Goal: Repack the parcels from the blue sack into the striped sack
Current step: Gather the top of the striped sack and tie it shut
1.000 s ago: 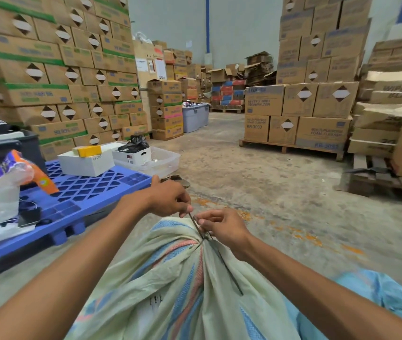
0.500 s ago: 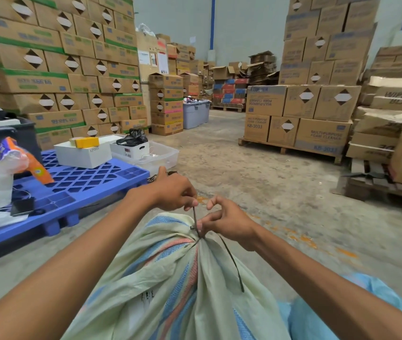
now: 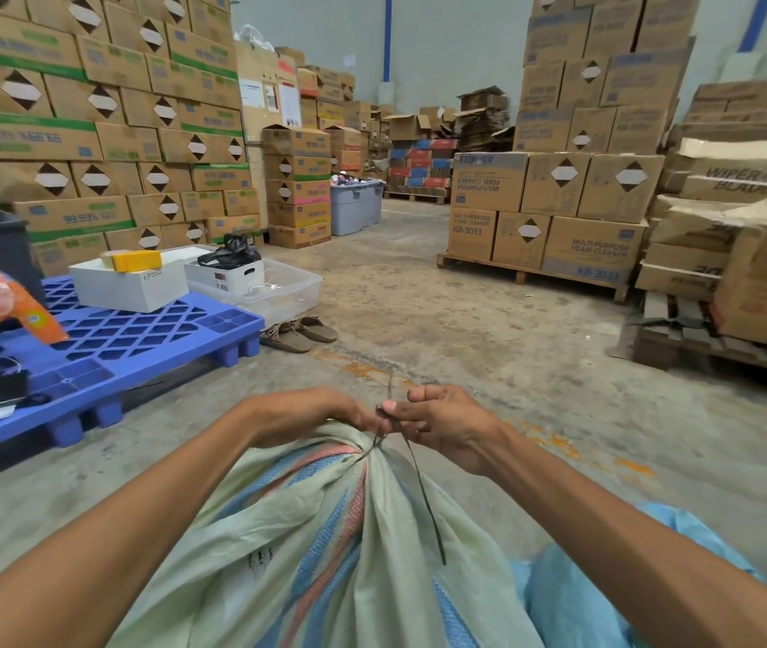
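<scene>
Left hand (image 3: 307,413) and right hand (image 3: 447,423) pinch a dark tie (image 3: 423,498) at the striped sack's (image 3: 325,530) neck.
The sack stands before me, blue sack (image 3: 573,600) beside it. It looks soft, full and likely heavy: I'd grip the gathered neck.

The striped sack (image 3: 316,554) is cut off by the bottom edge below both hands; its contents are hidden, and its neck is covered by the left hand (image 3: 307,413). The blue sack (image 3: 573,610), below the right hand (image 3: 447,427), is largely hidden by the forearm (image 3: 629,530). The upper end of the dark tie (image 3: 419,484) is blurred.
</scene>
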A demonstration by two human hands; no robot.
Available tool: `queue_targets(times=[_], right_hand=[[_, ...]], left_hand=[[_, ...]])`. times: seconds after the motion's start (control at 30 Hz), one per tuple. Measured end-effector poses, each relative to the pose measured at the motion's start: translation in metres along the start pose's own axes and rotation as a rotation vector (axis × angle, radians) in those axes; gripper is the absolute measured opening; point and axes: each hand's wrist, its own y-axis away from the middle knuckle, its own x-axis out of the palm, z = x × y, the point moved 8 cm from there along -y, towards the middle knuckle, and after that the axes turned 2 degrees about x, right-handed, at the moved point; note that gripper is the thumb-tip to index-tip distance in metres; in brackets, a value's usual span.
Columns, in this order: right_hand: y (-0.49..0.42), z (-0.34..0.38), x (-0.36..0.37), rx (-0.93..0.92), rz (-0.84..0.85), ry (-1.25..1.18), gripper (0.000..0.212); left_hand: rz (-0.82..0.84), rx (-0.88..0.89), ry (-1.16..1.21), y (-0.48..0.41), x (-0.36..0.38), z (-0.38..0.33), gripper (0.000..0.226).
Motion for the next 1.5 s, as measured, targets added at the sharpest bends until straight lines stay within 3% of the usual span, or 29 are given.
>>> queue_targets(times=[0.17, 0.37, 0.5, 0.67, 0.8, 0.9, 1.03, 1.2, 1.33, 1.4, 1.5], right_hand=[[-0.003, 0.005, -0.01, -0.004, 0.056, 0.161, 0.039], [0.004, 0.025, 0.002, -0.258, 0.123, 0.654, 0.038], [0.018, 0.041, 0.022, -0.624, 0.042, 1.014, 0.033], [0.047, 0.029, 0.061, -1.24, -0.002, 1.445, 0.011], [0.06, 0.02, 0.066, -1.404, -0.006, 1.576, 0.037], [0.062, 0.019, 0.062, -1.45, -0.003, 1.601, 0.024], [0.066, 0.022, 0.064, -1.432, 0.007, 1.573, 0.053], [0.068, 0.028, 0.063, -1.403, -0.066, 1.465, 0.048], [0.067, 0.025, 0.055, -1.269, -0.112, 1.377, 0.024], [0.071, 0.005, 0.057, -1.181, -0.015, 1.341, 0.019], [0.076, -0.029, 0.067, -1.088, 0.133, 1.38, 0.022]], left_hand=[[-0.044, 0.048, -0.187, -0.012, -0.001, 0.002, 0.012], [-0.043, 0.049, -0.168, -0.018, -0.002, 0.002, 0.011], [-0.031, 0.023, -0.202, -0.019, -0.005, 0.005, 0.008], [-0.067, -0.02, -0.156, -0.016, -0.007, 0.006, 0.024], [-0.12, -0.069, -0.036, -0.015, -0.011, 0.009, 0.024], [-0.104, -0.095, -0.023, -0.014, -0.008, 0.011, 0.031], [-0.114, -0.109, -0.073, -0.016, -0.011, 0.015, 0.021], [-0.155, -0.045, -0.114, -0.016, -0.009, 0.008, 0.02], [-0.385, -0.017, -0.374, -0.013, -0.044, 0.016, 0.021], [-0.476, -0.043, -0.594, -0.007, -0.054, 0.016, 0.026], [-0.486, -0.04, -0.918, -0.008, -0.044, 0.013, 0.01]])
